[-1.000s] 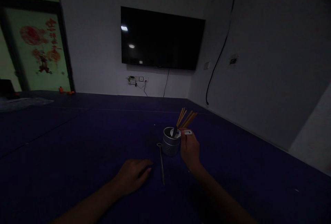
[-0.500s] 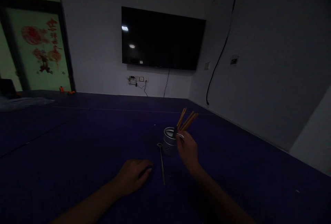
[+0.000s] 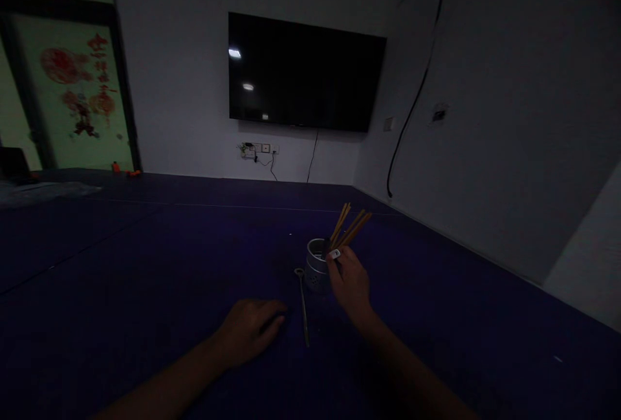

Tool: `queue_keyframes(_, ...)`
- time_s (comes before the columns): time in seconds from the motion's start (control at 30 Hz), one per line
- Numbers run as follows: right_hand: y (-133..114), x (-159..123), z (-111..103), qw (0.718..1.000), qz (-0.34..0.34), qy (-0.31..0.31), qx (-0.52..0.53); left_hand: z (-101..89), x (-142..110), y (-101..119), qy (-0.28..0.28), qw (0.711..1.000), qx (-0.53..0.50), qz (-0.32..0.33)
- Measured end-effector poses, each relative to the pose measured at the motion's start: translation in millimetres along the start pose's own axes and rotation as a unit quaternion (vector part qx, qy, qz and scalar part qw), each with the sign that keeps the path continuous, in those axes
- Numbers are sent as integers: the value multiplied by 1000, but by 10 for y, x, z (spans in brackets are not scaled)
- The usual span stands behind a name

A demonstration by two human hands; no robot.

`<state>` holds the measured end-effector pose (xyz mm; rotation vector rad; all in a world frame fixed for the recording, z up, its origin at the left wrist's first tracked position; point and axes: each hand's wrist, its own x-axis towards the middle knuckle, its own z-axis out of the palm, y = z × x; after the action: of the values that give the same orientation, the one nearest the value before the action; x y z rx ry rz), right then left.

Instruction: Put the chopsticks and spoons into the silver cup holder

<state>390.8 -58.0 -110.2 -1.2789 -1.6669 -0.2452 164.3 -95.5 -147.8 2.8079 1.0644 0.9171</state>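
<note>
A grey metal utensil holder (image 3: 317, 275) with small holes in its side stands upright on the dark blue surface. Several wooden chopsticks (image 3: 353, 228) lean out of it to the right, beside a dark handle. At its right rim, my right hand (image 3: 352, 283) is closed on a pale, shiny utensil (image 3: 334, 254); only a short light end shows, so its kind is unclear. My left hand (image 3: 250, 331) lies on the surface, thumb apart from the fingers, holding nothing. Between the hands lies a slender long-handled utensil (image 3: 303, 309) with a small ring-like head.
The dark blue surface (image 3: 145, 265) reaches to the wall, where a large television (image 3: 305, 74) hangs above sockets with cables. A black cable (image 3: 406, 125) runs down the right wall. Clear plastic sheeting (image 3: 48, 192) and small orange objects (image 3: 132, 173) lie at the far left.
The pale utensil in my right hand has turned, and its light part now appears shorter and broader near my fingertips. My right hand has shifted slightly; my left hand is still.
</note>
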Motion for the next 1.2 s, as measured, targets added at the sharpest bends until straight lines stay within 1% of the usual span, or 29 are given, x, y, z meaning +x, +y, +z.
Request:
queue_keyframes(0.17,15,-14,15,1000,-1,-9,-21,5,-2,6,1,1000,-2,7)
queue_keyframes(0.33,-18,-5,-18,1000,11,1,4,1,1,11,2,1000,1,5)
queue_keyframes(0.43,-62,2,-50,999,2,26,35,3,3,8,-3,1000,-2,6)
queue_keyframes(0.53,-101,-1,-79,997,3,61,40,-2,5,7,-9,1000,-3,3)
queue_keyframes(0.63,-129,-9,-120,992,-2,123,27,-11,9,10,-13,1000,-6,4)
queue_keyframes(0.7,-146,-20,-152,983,-28,181,15,-13,13,12,-18,1000,-8,9)
queue_keyframes(0.73,-158,-32,-166,977,-54,204,10,-11,16,12,-21,1000,-9,11)
queue_keyframes(0.77,-176,-48,-175,972,-90,217,5,-8,18,11,-24,1000,-10,13)
queue_keyframes(0.8,-201,-71,-179,968,-133,212,-1,-5,19,11,-25,1000,-10,14)
queue_keyframes(0.83,-234,-98,-174,965,-179,192,-9,-1,20,11,-24,1000,-10,15)
queue_keyframes(0.87,-277,-130,-162,962,-224,153,-23,3,21,11,-23,1000,-8,16)
queue_keyframes(0.93,-383,-197,-119,953,-290,45,-68,5,21,14,-20,1000,-1,16)
queue_keyframes(0.97,-441,-226,-93,948,-306,-21,-89,3,22,17,-19,1000,2,15)
queue_keyframes(1.0,-497,-248,-66,942,-305,-88,-110,-2,22,21,-20,1000,5,13)
queue_keyframes(1.07,-584,-269,-24,936,-238,-202,-161,-16,23,31,-23,1000,7,10)
queue_keyframes(1.1,-610,-269,-10,930,-200,-248,-182,-24,24,36,-25,1000,6,10)
queue_keyframes(1.13,-624,-265,-1,923,-166,-283,-200,-32,24,40,-28,1000,5,9)
queue_keyframes(1.2,-624,-254,7,913,-121,-322,-220,-43,23,43,-35,999,2,8)
